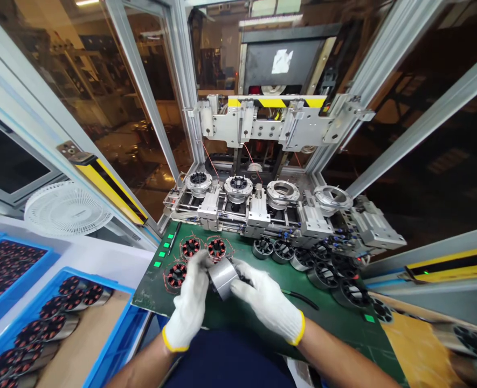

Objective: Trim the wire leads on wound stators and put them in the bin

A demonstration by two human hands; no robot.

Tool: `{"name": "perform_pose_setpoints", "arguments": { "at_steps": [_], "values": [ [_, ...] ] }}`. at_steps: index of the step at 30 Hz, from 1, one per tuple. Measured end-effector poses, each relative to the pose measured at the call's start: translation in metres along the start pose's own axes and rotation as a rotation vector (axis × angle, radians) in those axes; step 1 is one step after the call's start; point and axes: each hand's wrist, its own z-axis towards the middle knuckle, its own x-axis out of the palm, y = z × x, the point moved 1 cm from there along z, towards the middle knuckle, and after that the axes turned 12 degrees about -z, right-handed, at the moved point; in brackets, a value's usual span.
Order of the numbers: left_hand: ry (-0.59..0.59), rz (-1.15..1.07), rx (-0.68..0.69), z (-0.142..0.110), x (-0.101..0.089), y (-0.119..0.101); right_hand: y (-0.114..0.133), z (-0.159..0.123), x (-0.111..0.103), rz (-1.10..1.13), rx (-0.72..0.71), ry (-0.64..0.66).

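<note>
A Steady Two-Sided Grip Matters Most

The tilted metal core (222,277) is between the person's gloved hands, above the green table (335,326). The left hand (193,296) curls partway round its left side; the right hand (264,296) pinches the right, thumb nearest. Even, light pressure on the smooth outer wall should prevent slipping, and clearance from the wound cores (177,275) should spare their loose wires.

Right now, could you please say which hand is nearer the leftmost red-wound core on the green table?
Left: the left hand is beside that core; the right hand is farther, past the metal cylinder.
</note>
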Motion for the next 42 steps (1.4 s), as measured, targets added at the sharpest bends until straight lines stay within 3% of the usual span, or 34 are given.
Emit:
{"name": "perform_pose_setpoints", "arguments": {
  "at_steps": [2, 5, 8, 11, 13, 15, 18, 21, 24, 28, 33, 42],
  "values": [
    [0.003, 0.05, 0.203, -0.001, 0.001, -0.005, 0.0, 0.0, 0.007, 0.094, 0.012, -0.007],
    [0.114, 0.175, 0.404, -0.004, 0.009, -0.01, 0.001, 0.0, 0.022, 0.174, 0.006, -0.041],
    [0.136, 0.232, 0.385, -0.003, 0.013, -0.013, 0.002, 0.002, 0.034, 0.184, -0.021, -0.061],
    [0.165, 0.268, 0.338, -0.002, 0.005, -0.012, -0.002, 0.007, 0.032, 0.304, 0.018, 0.022],
    [0.18, 0.312, 0.348, -0.004, -0.008, -0.009, -0.008, 0.014, 0.015, 0.391, 0.066, 0.068],
    [0.181, 0.403, 0.35, -0.008, -0.027, 0.0, -0.013, 0.026, -0.021, 0.334, 0.076, 0.028],
    [0.2, 0.662, 0.249, -0.016, -0.055, 0.022, -0.017, 0.051, -0.099, -0.082, 0.03, -0.209],
    [0.183, 0.814, 0.12, -0.021, -0.072, 0.053, -0.021, 0.081, -0.174, -0.55, -0.003, -0.445],
    [0.192, 0.86, 0.037, -0.019, -0.073, 0.08, -0.037, 0.108, -0.215, -0.803, 0.056, -0.501],
    [0.174, 0.931, 0.039, -0.008, -0.062, 0.095, -0.064, 0.127, -0.228, -0.869, -0.024, -0.344],
    [0.186, 1.037, 0.087, 0.003, -0.055, 0.1, -0.087, 0.129, -0.233, -0.806, -0.117, -0.206],
    [0.199, 1.101, 0.124, 0.005, -0.06, 0.107, -0.097, 0.133, -0.238, -0.851, -0.111, -0.085]
  ]
}}
